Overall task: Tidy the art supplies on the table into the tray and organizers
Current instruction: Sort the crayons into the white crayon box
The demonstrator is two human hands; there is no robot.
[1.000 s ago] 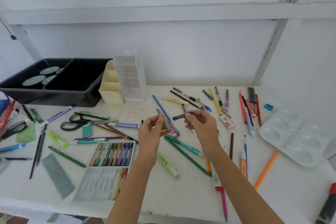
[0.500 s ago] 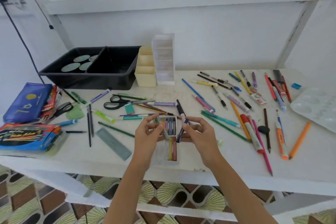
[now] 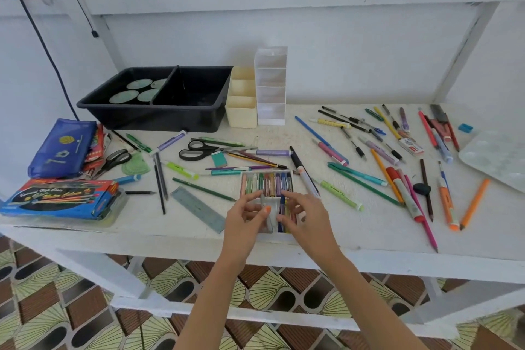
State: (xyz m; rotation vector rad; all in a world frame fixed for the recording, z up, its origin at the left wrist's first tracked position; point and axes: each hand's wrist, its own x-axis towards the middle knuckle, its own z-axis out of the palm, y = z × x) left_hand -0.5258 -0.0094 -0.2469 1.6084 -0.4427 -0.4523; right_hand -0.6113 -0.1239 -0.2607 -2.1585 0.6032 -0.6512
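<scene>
**White painted wooden table** [image 3: 355, 233], surface scuffed.
- Far left corner: a black two-compartment plastic tray [image 3: 159, 121] is set in a row with a cream stepped plastic organizer [image 3: 241, 116] and a white tiered organizer [image 3: 270, 112] on its right.
- Left edge: a blue zipped pencil case [image 3: 61, 148] is laid here.
- Front left corner: a blue-and-red flat pencil pack [image 3: 59, 202] is laid here.
- Centre: black-handled scissors [image 3: 199, 150] and a grey-green ruler [image 3: 199, 209].
- Near the front edge: a white tray of oil pastels [image 3: 267, 183].
- Right edge: a white paint palette [image 3: 497, 162] and a small blue sharpener [image 3: 465, 128].
- Right half: loose pens and pencils [image 3: 358, 175] are scattered across it.
</scene>
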